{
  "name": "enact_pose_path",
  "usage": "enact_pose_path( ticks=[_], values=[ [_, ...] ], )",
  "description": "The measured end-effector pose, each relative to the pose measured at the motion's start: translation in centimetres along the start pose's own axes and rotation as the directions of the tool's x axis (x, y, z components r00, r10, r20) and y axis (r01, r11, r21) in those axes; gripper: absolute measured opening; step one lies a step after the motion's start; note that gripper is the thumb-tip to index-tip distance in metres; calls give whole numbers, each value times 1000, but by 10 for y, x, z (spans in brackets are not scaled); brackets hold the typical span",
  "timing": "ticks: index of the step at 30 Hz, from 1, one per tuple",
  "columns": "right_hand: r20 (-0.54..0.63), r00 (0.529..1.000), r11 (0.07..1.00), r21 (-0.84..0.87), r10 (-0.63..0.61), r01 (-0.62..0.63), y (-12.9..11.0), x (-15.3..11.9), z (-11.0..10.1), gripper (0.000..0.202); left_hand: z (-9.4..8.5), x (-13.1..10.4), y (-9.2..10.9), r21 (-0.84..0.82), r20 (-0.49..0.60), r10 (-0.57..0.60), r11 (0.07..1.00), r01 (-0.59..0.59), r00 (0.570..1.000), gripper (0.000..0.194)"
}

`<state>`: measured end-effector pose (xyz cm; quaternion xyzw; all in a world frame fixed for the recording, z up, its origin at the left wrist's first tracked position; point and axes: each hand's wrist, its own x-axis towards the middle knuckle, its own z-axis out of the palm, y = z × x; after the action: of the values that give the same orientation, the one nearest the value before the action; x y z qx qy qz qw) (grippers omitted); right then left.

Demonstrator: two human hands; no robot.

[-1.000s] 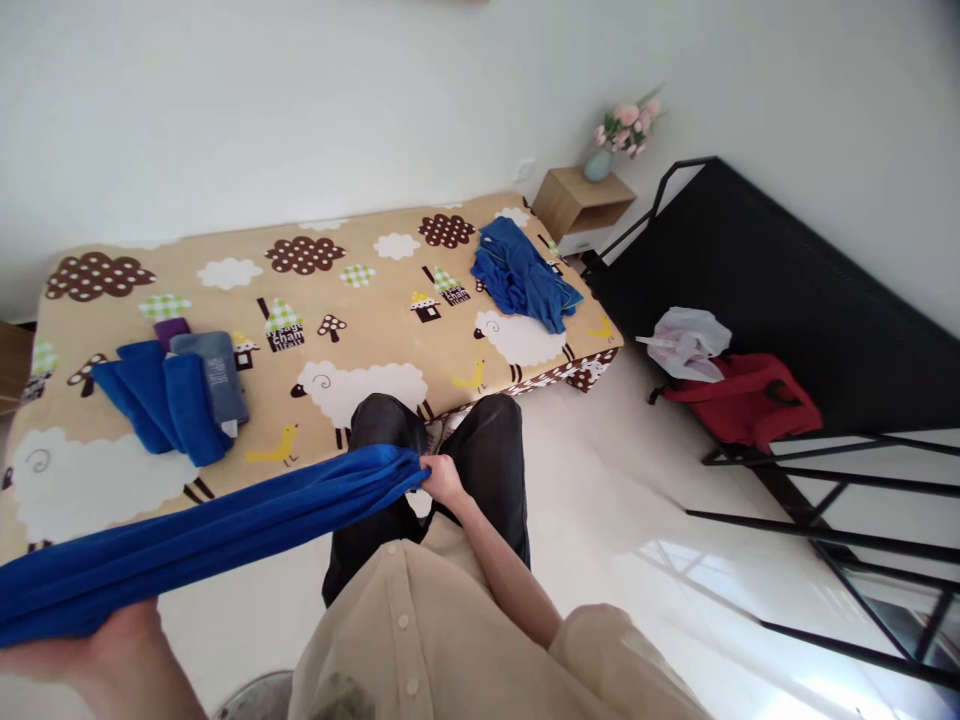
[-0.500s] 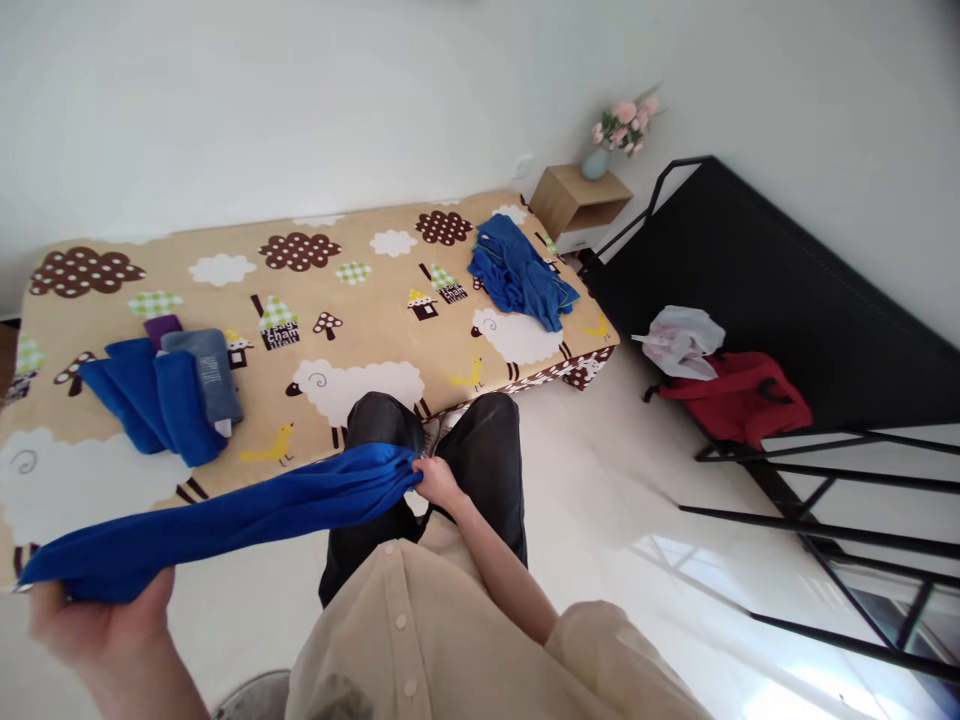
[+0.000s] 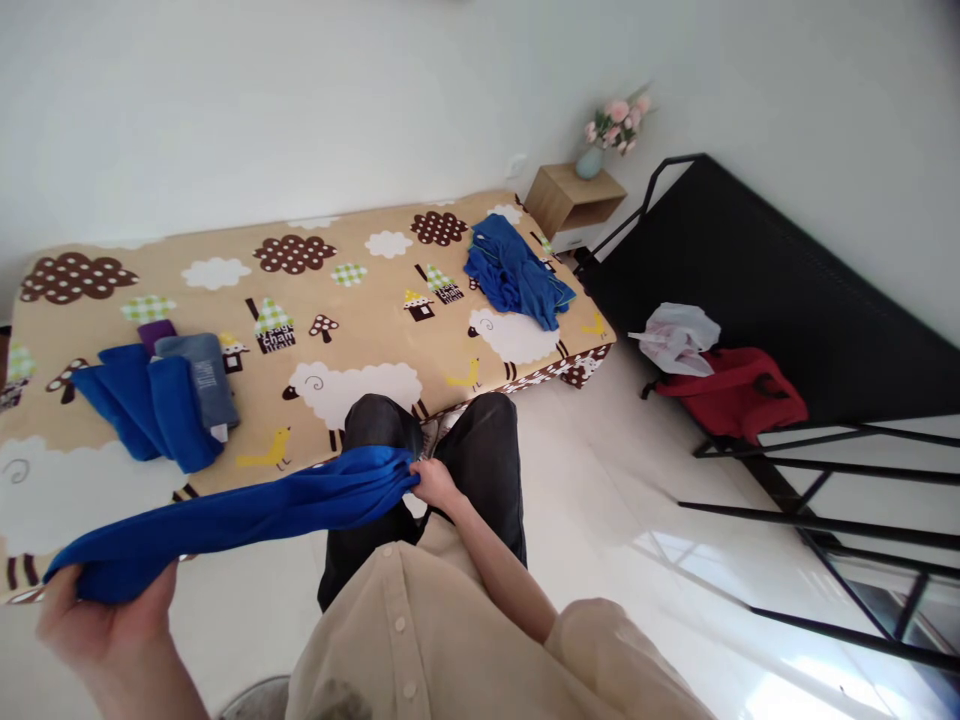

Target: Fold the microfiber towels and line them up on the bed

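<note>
A long blue cloth (image 3: 255,512) is stretched across the front of my body, over my knees. Its far left end lies gripped in my left hand (image 3: 112,620), with the fingers partly hidden by the fabric. My right hand (image 3: 435,484) pinches the bunched right end above my lap. On the bed (image 3: 382,340), to the left, are several rolled or folded cloths: blue ones (image 3: 176,410), a grey-blue one (image 3: 202,375) and a small purple one (image 3: 155,333). A crumpled blue garment (image 3: 517,270) lies at the bed's right end.
Beyond the bed's right end stands a wooden nightstand (image 3: 574,200) with a vase of pink flowers (image 3: 589,163). At the right, a black metal frame (image 3: 750,290) holds a red bag (image 3: 739,395) and a white plastic bag (image 3: 679,337).
My left hand has moved slightly to the right with its end of the blue cloth, so the hands are a little closer. My right hand has hardly moved.
</note>
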<state>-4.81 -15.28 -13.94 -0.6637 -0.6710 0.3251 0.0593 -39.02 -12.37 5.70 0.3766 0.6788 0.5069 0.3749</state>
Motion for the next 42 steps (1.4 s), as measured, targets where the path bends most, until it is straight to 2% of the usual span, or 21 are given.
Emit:
enact_pose_path(
  ticks=[2, 4, 8, 12, 14, 18, 25, 28, 32, 37, 42],
  values=[
    [8, 1000, 1000, -3, 5, -5, 0, 0, 0, 12, -1, 3, -5, -224, -1, 20, 974, -20, 1000, 39],
    [14, 1000, 1000, -2, 4, -4, -1, 0, -1, 13, -1, 7, -7, -314, -30, -25, 949, 15, 999, 30],
    [21, 1000, 1000, 2, 2, -2, -2, 0, -2, 13, 1, 10, -7, -341, -99, -153, 934, 111, 983, 32],
    [29, 1000, 1000, -5, 8, -8, -3, -1, -3, 13, 2, 10, -8, -318, -36, -78, 946, 63, 996, 26],
    [28, 1000, 1000, -9, 6, -6, -3, -1, -4, 14, 4, 9, -7, -273, -39, -55, 961, 42, 998, 32],
    [32, 999, 1000, -1, 4, -4, -3, -1, -4, 13, 7, 8, -3, -216, -37, -78, 974, 68, 996, 39],
    [40, 999, 1000, 11, 10, -10, -4, -1, -5, 13, 5, 6, -6, -185, -19, -52, 982, 47, 998, 43],
    [51, 999, 1000, -4, 8, -8, -3, -1, -4, 15, 6, 8, -7, -319, -37, -84, 945, 68, 996, 40],
    [66, 998, 1000, -26, 4, -2, -3, -1, -5, 17, 7, 15, -12, -529, -86, -197, 840, 123, 977, 38],
    [74, 997, 999, -33, 2, 1, -5, -2, -7, 16, 3, 22, -17, -549, -105, -254, 821, 157, 961, 43],
    [77, 997, 1000, -27, 6, -4, -4, -1, -6, 17, 0, 14, -11, -464, 12, -137, 877, 126, 991, 45]
  ],
)
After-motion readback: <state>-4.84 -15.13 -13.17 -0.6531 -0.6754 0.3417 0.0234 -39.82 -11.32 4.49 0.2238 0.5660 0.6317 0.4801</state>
